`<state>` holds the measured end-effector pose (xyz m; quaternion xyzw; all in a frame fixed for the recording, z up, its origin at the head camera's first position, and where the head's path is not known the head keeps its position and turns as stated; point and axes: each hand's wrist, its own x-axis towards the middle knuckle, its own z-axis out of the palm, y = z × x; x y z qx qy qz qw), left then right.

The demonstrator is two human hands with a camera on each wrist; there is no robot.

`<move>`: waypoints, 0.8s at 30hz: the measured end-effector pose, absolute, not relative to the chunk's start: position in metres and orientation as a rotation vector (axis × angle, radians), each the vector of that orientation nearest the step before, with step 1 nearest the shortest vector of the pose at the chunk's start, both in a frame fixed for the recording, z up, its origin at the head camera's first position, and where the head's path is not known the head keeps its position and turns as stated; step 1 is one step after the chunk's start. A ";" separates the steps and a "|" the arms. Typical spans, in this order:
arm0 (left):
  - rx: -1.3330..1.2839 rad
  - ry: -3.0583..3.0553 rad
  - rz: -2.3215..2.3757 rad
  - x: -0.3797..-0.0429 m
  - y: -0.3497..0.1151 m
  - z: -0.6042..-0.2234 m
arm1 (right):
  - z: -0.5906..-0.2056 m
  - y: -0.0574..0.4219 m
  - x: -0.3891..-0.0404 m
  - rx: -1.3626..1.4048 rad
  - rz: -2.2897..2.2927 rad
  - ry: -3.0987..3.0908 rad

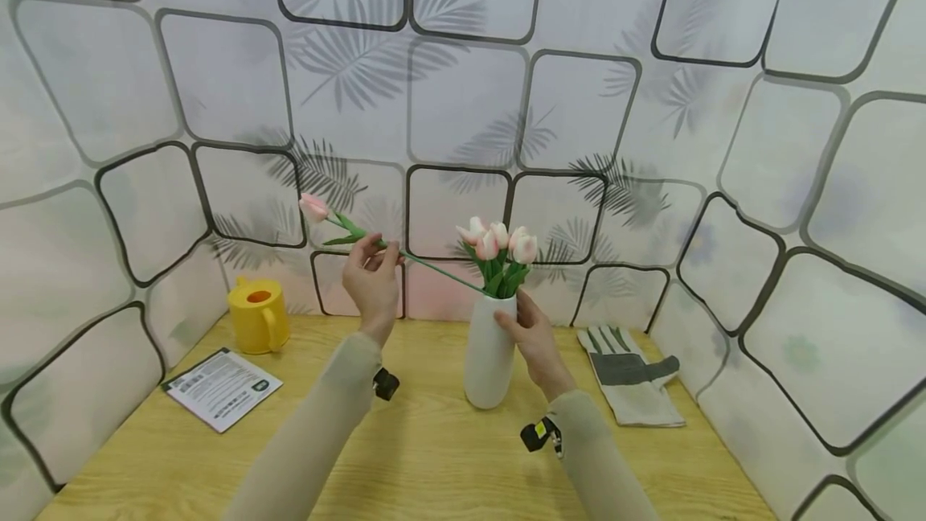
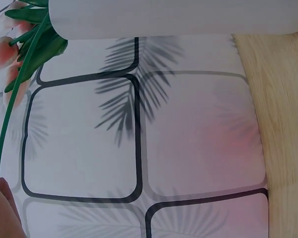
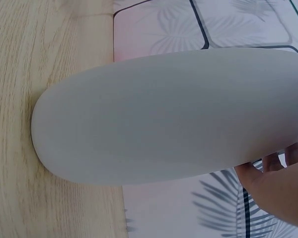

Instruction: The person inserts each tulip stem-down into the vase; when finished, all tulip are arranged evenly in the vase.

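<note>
My left hand (image 1: 374,284) pinches the green stem of a pink tulip (image 1: 314,207), whose head points up and left. The lower end of that stem (image 2: 14,94) reaches the mouth of a tall white vase (image 1: 488,356). Several pink and white tulips (image 1: 499,244) with green leaves stand in the vase. At the vase's upper right side, my right hand (image 1: 535,340) grips it, thumb in front and fingers round the back. In the right wrist view, the vase (image 3: 164,119) stands upright on the table and the fingertips (image 3: 246,171) press its side.
On the wooden table (image 1: 427,457), a yellow watering can (image 1: 249,328) stands at the back left, with a printed card (image 1: 223,388) in front of it. A pair of grey and white work gloves (image 1: 629,380) lies at the right. Patterned curtain walls (image 1: 463,103) enclose the back and sides.
</note>
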<state>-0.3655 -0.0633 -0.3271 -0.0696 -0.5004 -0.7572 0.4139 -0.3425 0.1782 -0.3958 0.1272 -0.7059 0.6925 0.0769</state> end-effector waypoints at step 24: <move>-0.352 -1.420 -1.605 -0.357 -0.033 -0.303 | -0.397 0.177 -0.343 0.356 2.085 -2.098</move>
